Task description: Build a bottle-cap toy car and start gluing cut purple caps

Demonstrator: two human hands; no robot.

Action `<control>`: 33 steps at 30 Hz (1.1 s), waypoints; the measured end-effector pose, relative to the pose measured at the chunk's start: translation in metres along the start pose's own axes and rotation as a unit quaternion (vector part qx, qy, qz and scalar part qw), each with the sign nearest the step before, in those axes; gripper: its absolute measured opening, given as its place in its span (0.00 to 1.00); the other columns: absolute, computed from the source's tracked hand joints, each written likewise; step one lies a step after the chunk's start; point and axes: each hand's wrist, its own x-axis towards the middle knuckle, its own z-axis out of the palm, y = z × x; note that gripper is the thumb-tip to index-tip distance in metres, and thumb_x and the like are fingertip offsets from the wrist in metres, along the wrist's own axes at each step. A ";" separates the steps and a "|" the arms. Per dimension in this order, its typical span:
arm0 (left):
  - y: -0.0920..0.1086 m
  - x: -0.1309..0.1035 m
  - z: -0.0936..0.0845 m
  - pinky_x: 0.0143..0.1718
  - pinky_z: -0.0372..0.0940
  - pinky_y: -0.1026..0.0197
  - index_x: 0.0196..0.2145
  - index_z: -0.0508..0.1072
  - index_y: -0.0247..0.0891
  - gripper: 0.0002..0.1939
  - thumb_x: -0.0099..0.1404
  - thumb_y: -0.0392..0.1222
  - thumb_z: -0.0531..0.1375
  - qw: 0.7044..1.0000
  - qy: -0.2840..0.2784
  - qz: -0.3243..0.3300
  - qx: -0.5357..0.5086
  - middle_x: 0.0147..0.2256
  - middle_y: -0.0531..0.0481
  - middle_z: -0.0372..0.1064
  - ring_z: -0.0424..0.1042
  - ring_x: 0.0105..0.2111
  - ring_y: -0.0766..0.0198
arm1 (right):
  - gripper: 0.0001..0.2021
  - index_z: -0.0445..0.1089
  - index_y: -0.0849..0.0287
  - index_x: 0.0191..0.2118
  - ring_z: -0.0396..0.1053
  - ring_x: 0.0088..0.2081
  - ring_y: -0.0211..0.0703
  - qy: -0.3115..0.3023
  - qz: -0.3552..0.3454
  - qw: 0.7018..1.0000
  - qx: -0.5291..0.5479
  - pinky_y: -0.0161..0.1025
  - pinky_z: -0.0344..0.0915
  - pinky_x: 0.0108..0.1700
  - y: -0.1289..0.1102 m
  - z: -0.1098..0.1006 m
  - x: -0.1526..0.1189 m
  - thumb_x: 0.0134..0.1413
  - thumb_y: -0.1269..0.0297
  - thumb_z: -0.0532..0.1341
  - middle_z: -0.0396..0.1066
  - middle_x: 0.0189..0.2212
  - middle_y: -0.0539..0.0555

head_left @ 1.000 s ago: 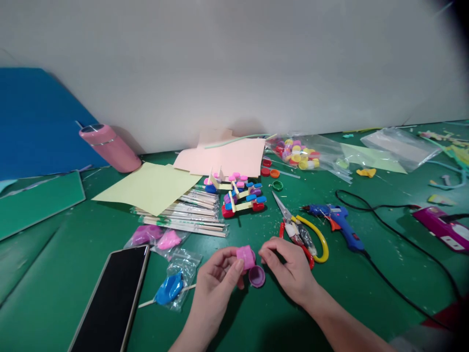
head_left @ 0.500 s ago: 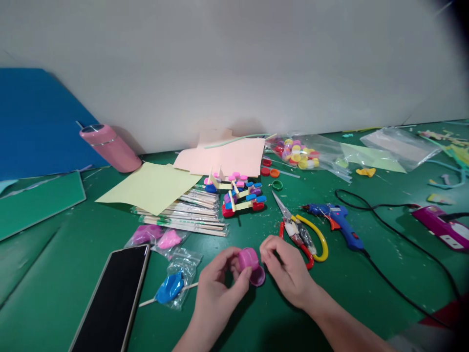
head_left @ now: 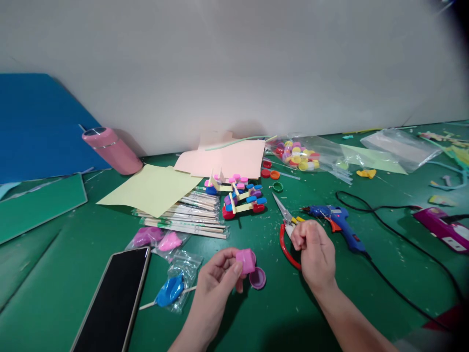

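My left hand (head_left: 214, 283) pinches a magenta plastic bottle cap (head_left: 246, 261) between thumb and fingers, just above the table. A purple bottle cap (head_left: 258, 278) lies on the green surface right beside it, open side up. My right hand (head_left: 315, 254) is closed, fingers curled in, over the handles of the scissors (head_left: 285, 210). It hides most of their yellow handle, while the red one shows to its left. Whether these fingers touch the scissors or hold something small, I cannot make out. The blue glue gun (head_left: 339, 222) lies just beyond that hand.
A phone (head_left: 112, 298) and bagged blue clay (head_left: 170, 291) lie at left. Behind are packed sticks (head_left: 183, 220), yellow paper (head_left: 150, 188), small stick-and-cap models (head_left: 244, 205) and a bag of caps (head_left: 298, 154). A black cord (head_left: 399, 286) runs along the right.
My right hand has moved right, away from the magenta cap and over the scissors' handles. My left hand still holds the cap, now turned a little.
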 end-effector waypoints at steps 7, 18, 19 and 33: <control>0.001 0.001 0.004 0.19 0.56 0.69 0.32 0.70 0.34 0.11 0.52 0.43 0.61 0.999 0.030 0.012 0.027 0.22 0.53 0.66 0.61 0.18 0.72 | 0.10 0.58 0.55 0.44 0.63 0.31 0.37 0.010 0.012 0.999 -0.041 0.35 0.62 0.32 0.001 0.003 -0.002 0.55 0.64 0.56 0.64 0.34 0.52; 0.001 0.000 0.002 0.21 0.58 0.68 0.33 0.71 0.34 0.12 0.52 0.42 0.62 0.999 0.027 0.011 0.025 0.23 0.52 0.68 0.63 0.20 0.71 | 0.22 0.60 0.55 0.52 0.63 0.34 0.39 -0.284 0.017 0.956 -0.068 0.36 0.63 0.36 -0.017 0.013 -0.013 0.50 0.63 0.59 0.63 0.42 0.55; 0.000 0.001 0.001 0.21 0.58 0.68 0.34 0.71 0.33 0.11 0.53 0.42 0.61 1.000 0.017 0.009 0.019 0.24 0.51 0.68 0.63 0.20 0.71 | 0.24 0.59 0.54 0.53 0.63 0.36 0.40 -0.316 0.008 0.946 -0.066 0.37 0.63 0.38 -0.018 0.014 -0.013 0.49 0.64 0.60 0.62 0.44 0.55; -0.004 0.001 -0.006 0.31 0.64 0.64 0.42 0.69 0.39 0.16 0.54 0.40 0.61 0.996 -0.007 0.062 0.066 0.30 0.51 0.69 0.67 0.28 0.66 | 0.15 0.66 0.58 0.45 0.63 0.31 0.40 -0.331 0.034 0.940 -0.080 0.35 0.61 0.33 -0.016 0.014 -0.013 0.52 0.57 0.58 0.65 0.31 0.52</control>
